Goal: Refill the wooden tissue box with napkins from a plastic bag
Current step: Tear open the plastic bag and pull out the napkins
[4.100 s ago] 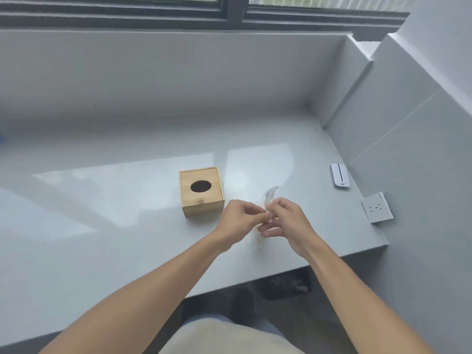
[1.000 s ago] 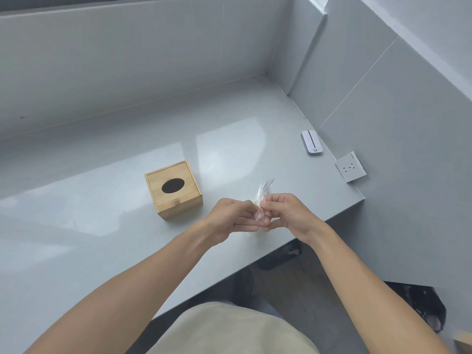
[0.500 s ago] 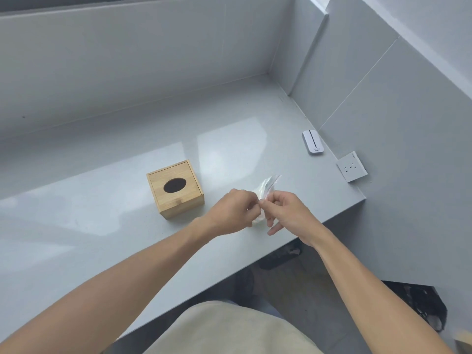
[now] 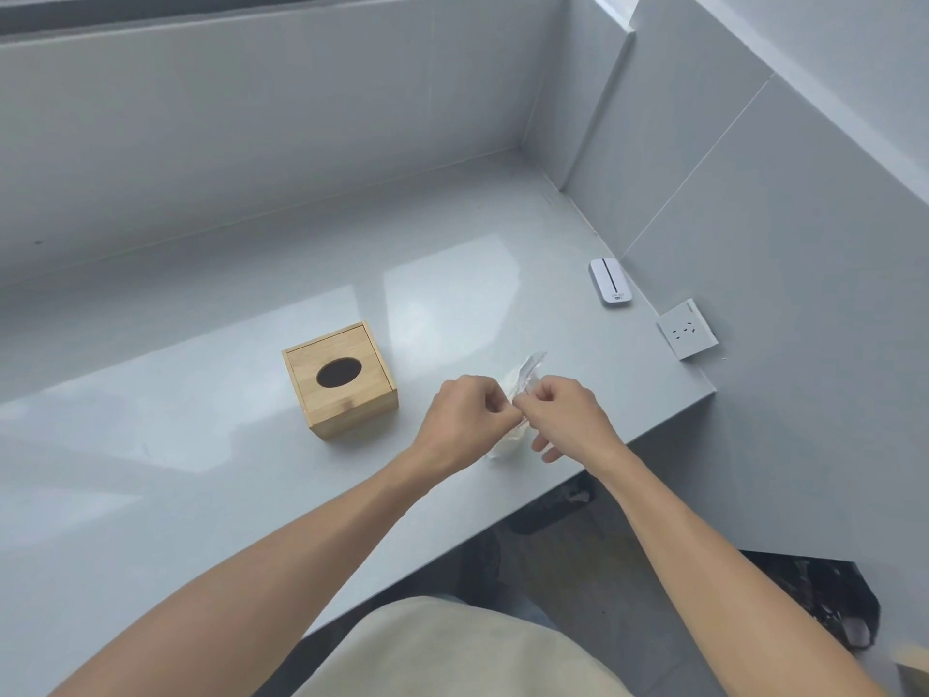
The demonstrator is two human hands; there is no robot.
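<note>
A small wooden tissue box (image 4: pixel 341 379) with a dark oval slot in its lid stands on the grey counter (image 4: pixel 211 445). To its right, near the counter's front edge, both hands work a clear plastic bag (image 4: pixel 523 382) with white napkins inside. My left hand (image 4: pixel 465 420) pinches the bag's top from the left. My right hand (image 4: pixel 568 415) pinches it from the right, its lower fingers loose. The bag's lower part (image 4: pixel 507 445) rests on the counter and is mostly hidden by the hands.
A white flat device (image 4: pixel 610 282) lies at the counter's right side by the wall. A white wall socket (image 4: pixel 686 329) sits on the right wall near the counter's corner. Grey walls close in the back and right. A black object (image 4: pixel 819 601) lies on the floor below.
Over the last second the hands have drawn slightly apart at the bag's top, and more of the napkin pack shows between and below them. The box has not moved.
</note>
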